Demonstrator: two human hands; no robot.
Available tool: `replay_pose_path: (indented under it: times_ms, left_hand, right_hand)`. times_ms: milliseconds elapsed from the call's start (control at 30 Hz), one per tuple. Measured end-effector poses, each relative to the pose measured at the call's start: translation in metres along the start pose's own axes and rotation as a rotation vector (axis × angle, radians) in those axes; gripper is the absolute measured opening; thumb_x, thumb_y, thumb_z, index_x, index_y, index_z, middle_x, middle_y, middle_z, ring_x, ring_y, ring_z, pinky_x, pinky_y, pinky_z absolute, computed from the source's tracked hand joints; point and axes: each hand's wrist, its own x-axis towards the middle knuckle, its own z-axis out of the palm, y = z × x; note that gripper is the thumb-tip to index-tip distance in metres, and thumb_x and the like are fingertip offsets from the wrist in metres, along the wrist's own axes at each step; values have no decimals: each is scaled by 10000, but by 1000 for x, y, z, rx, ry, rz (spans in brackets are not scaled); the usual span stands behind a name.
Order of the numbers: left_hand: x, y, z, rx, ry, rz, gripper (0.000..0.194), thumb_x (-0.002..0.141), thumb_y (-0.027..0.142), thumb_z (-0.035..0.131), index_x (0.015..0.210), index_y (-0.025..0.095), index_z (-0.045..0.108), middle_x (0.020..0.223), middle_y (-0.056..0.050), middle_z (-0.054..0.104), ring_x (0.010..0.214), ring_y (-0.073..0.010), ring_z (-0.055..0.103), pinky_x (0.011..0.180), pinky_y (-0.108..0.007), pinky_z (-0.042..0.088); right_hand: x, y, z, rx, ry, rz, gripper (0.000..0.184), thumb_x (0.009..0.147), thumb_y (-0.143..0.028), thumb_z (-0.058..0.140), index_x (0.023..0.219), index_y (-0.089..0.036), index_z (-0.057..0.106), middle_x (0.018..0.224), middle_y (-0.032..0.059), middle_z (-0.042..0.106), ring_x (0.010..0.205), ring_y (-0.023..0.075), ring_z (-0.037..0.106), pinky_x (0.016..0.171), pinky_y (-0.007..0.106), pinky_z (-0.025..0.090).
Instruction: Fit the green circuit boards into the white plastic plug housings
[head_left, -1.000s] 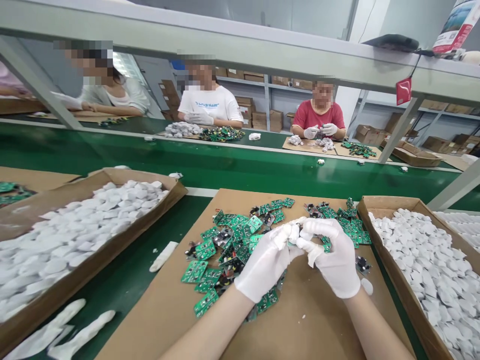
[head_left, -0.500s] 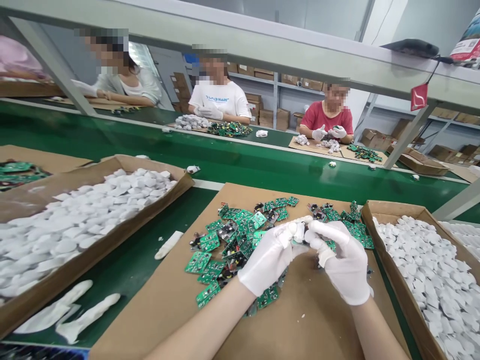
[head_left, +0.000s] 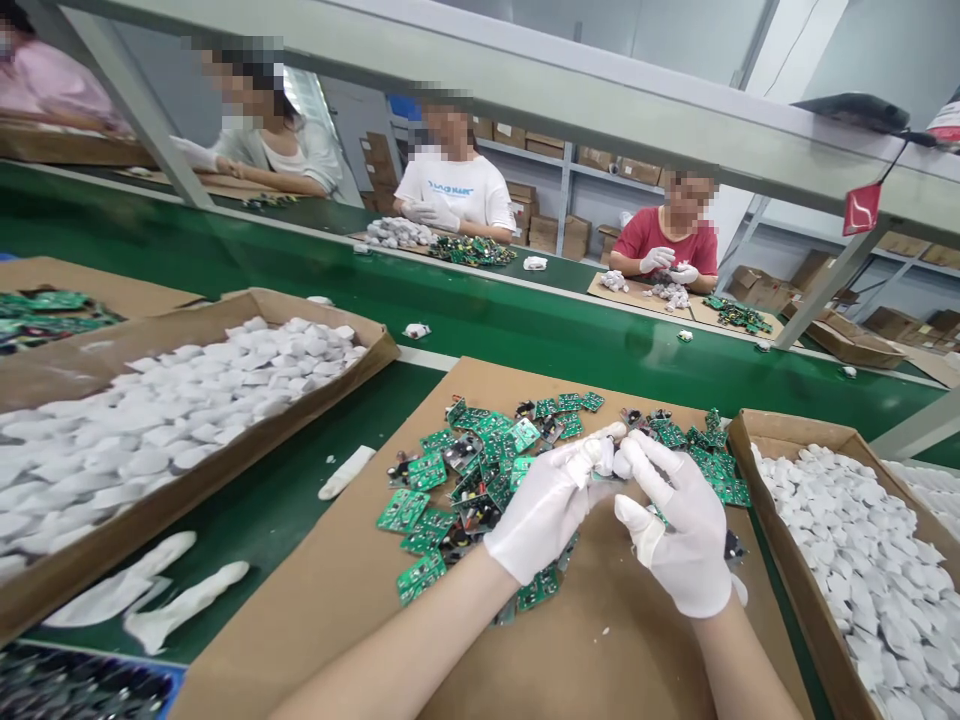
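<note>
The left hand (head_left: 536, 515), in a white glove, has its fingers pinched on 1 small white lump (head_left: 604, 456). The lump is at the tips of those fingers, on the side that faces the right hand (head_left: 679, 530). The right hand has a white glove too. Its thumb is apart from its fingers, and its pointing finger is right next to the lump. I can't tell if they touch. So the left hand is nearer, since it has hold of the lump. From the right hand, the lump is up and to the left. Fingers hide most of it, so I can't see which way its long side goes. Both hands are up over a brown sheet (head_left: 585, 660), with green boards (head_left: 427, 470) in a messy pile past them. A box (head_left: 799, 428) of white bits (head_left: 862, 540) is on the right.
</note>
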Motion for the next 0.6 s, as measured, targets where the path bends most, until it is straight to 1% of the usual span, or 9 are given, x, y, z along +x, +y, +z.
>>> replay_pose_path:
  times_ms: [67, 133, 200, 300, 333, 400, 500, 567, 600]
  left_hand:
    - [-1, -1, 0, 29, -38, 41, 294, 794, 380, 746, 653, 148, 631, 803, -47, 598, 818, -172, 544, 784, -298, 494]
    - [-2, -2, 1, 37, -65, 56, 322, 828, 366, 712, 620, 149, 596, 787, -41, 585, 784, -160, 522, 765, -290, 479]
    - [-2, -4, 2, 10, -66, 28, 301, 833, 382, 706, 665, 144, 630, 813, -47, 596, 790, -161, 527, 773, -298, 477]
    - [-2, -5, 4, -22, -38, -43, 263, 788, 394, 754, 752, 141, 689, 845, -58, 620, 799, -169, 547, 784, -307, 478]
    - [-2, -4, 5, -20, -30, -55, 259, 780, 389, 763, 758, 141, 694, 836, -57, 620, 791, -166, 546, 774, -299, 478]
    - [-2, -1, 5, 4, -34, -51, 256, 790, 371, 754, 709, 141, 675, 794, -46, 601, 757, -153, 530, 738, -276, 473]
    - [-1, 5, 5, 45, -60, 25, 300, 800, 353, 741, 619, 143, 627, 724, -26, 554, 685, -134, 486, 686, -259, 461]
    - [0, 7, 4, 28, -53, 34, 304, 785, 373, 752, 623, 142, 638, 725, -27, 558, 675, -136, 493, 682, -268, 462]
    - [0, 8, 3, 4, -43, 13, 282, 773, 390, 761, 672, 144, 668, 744, -31, 574, 686, -142, 511, 688, -275, 466]
  right_hand:
    - [-1, 1, 1, 1, -11, -11, 522, 922, -265, 615, 1432, -279, 507, 1225, 156, 670, 1003, 288, 678, 754, 416, 589]
    - [-2, 2, 2, 3, -20, -10, 512, 929, -257, 600, 1431, -282, 504, 1224, 151, 667, 1002, 281, 678, 762, 413, 594]
    - [-2, 2, 3, -5, -36, -2, 495, 926, -244, 599, 1413, -280, 523, 1208, 147, 672, 994, 279, 681, 770, 414, 597]
    - [-1, 4, 3, -8, -48, 25, 480, 909, -219, 620, 1380, -286, 554, 1194, 137, 679, 995, 280, 688, 781, 409, 600]
    - [0, 4, 3, -1, -51, 40, 477, 905, -205, 625, 1370, -294, 561, 1195, 129, 681, 1007, 278, 688, 795, 407, 597]
    - [2, 3, 3, 30, -59, 59, 489, 904, -173, 623, 1366, -320, 556, 1209, 108, 681, 1046, 271, 680, 833, 405, 587]
    - [3, -1, 3, 81, -97, 95, 563, 906, -177, 624, 1424, -343, 480, 1300, 100, 636, 1148, 277, 637, 904, 424, 561]
    - [1, -3, 2, 109, -103, 157, 688, 893, -239, 662, 1502, -340, 358, 1380, 114, 577, 1179, 289, 609, 935, 445, 548]
    - [0, -3, 1, 127, -99, 201, 776, 881, -271, 684, 1536, -341, 275, 1416, 121, 545, 1163, 288, 610, 933, 450, 549]
